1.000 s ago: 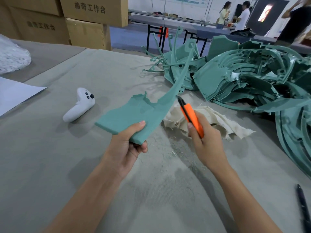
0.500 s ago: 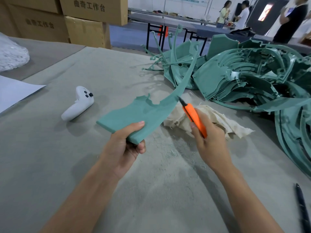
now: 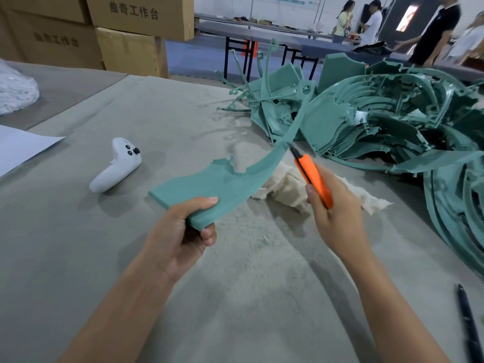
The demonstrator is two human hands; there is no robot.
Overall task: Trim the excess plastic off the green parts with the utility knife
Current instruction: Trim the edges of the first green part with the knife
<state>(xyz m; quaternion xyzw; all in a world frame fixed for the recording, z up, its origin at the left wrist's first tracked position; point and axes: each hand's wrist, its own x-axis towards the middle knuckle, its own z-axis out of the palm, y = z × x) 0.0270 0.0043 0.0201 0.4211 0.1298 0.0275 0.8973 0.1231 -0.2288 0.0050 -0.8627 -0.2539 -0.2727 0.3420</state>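
My left hand (image 3: 180,231) grips the wide near end of a long curved green plastic part (image 3: 225,182), holding it above the table with its thin end rising up and to the right. My right hand (image 3: 335,213) holds an orange utility knife (image 3: 311,179). The knife's dark tip touches the part's right edge about midway along the curve. A ragged flap of excess plastic shows on the part's upper left edge. A big pile of green parts (image 3: 379,121) lies at the back right.
A white game controller (image 3: 117,166) lies left of the part on the grey felt table (image 3: 78,258). A crumpled beige cloth (image 3: 290,189) sits under the knife. A black pen (image 3: 468,323) lies at the right edge. White paper (image 3: 21,148), cardboard boxes (image 3: 125,30) and people are behind.
The knife tip has slid a little further up along the part's right edge. My left hand keeps the same hold on the part.
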